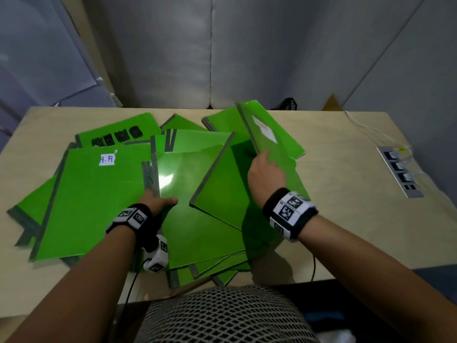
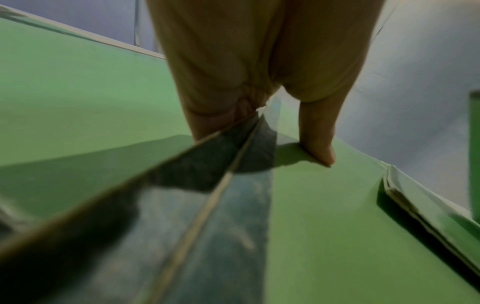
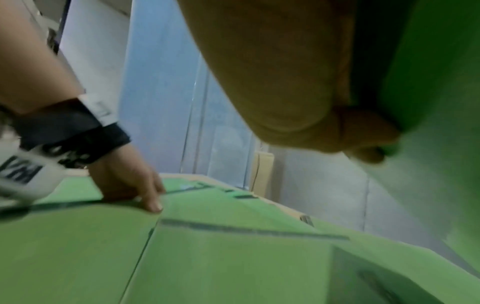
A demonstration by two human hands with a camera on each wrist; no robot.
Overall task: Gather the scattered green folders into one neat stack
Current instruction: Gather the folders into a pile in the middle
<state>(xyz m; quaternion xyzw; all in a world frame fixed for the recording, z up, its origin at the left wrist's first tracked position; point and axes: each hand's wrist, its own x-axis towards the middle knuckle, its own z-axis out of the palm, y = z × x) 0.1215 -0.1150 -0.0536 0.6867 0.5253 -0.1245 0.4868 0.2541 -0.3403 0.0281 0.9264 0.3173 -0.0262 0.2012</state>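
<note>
Several green folders with grey spines lie fanned and overlapping across the beige table (image 1: 346,206). My left hand (image 1: 160,200) pinches the spine edge of a glossy middle folder (image 1: 190,206), thumb (image 2: 319,148) on top and fingers (image 2: 215,115) tucked under the edge. My right hand (image 1: 264,159) grips the near edge of a folder with a white label (image 1: 279,134) and holds it tilted up above the pile. In the right wrist view that lifted folder (image 3: 428,82) fills the right side and the left hand (image 3: 130,185) rests on the pile.
A folder marked "H.R" (image 1: 99,199) lies at the left, one with black marks (image 1: 118,134) behind it. A socket strip (image 1: 399,170) with a thin cable is set into the table's right side. Grey wall panels stand behind, and a black object (image 1: 289,105) is past the far edge.
</note>
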